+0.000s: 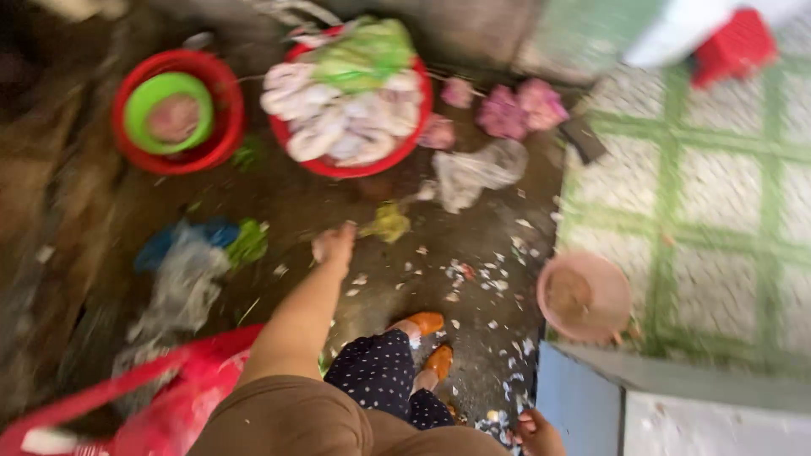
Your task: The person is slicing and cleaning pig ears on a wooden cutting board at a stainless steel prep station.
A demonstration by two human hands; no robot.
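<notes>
Fingers of the left hand [334,245] stretch out at the end of a bare arm over the wet dark floor [338,203], loosely curled and holding nothing, though blur hides the exact finger spread; nearest, at 2 o'clock of it, lies a yellow-green scrap [387,223]. Farther off at 12 o'clock sits a red basin [348,165] heaped with pale pieces, at 10 o'clock a red basin with a green bowl [168,111], at 4 o'clock a pink bowl [585,296]. At 5 o'clock, the right hand [537,432] shows at the bottom edge, its grip impossible to tell.
</notes>
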